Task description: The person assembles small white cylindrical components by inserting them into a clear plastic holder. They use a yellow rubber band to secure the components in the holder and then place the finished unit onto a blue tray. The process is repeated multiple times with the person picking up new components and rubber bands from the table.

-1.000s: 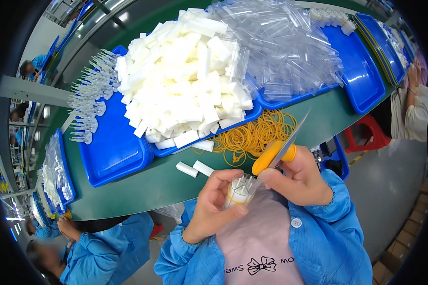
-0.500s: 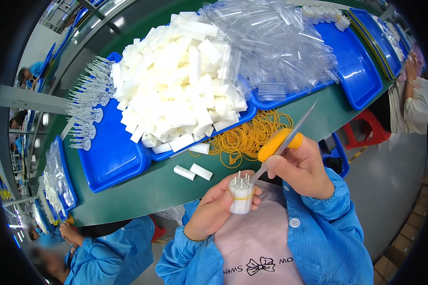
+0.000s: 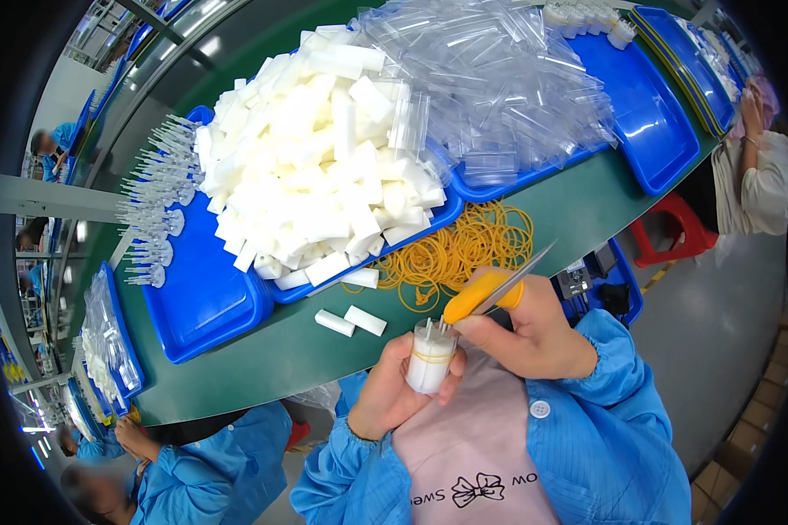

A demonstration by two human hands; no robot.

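Observation:
My left hand (image 3: 389, 385) is closed around a small clear cup (image 3: 430, 357). White blocks fill the cup, thin pale rods stick up from it, and a yellow rubber band circles it. Above the cup's rim, my right hand (image 3: 534, 337) grips a slim metal tool (image 3: 508, 282) with a pointed end, resembling tweezers. A smooth yellow-orange covering (image 3: 474, 296) wraps the fingers or the tool there; I cannot tell which. The tool's lower end is hidden behind the hand and covering. Two loose white foam blocks (image 3: 365, 320) lie on the green table just beyond my left hand.
A blue tray (image 3: 206, 324) bears a heap of white foam blocks (image 3: 306, 166); clear plastic sleeves (image 3: 508, 96) are piled beside it. Yellow rubber bands (image 3: 464, 254) lie in front. Clear stemmed parts (image 3: 158, 206) stand at left. Co-workers sit at both sides, near a red stool (image 3: 674, 229).
My right hand has come down and left, bringing the tool lower over the cup. My left hand has shifted slightly left with the cup. The rubber band now sits higher on it.

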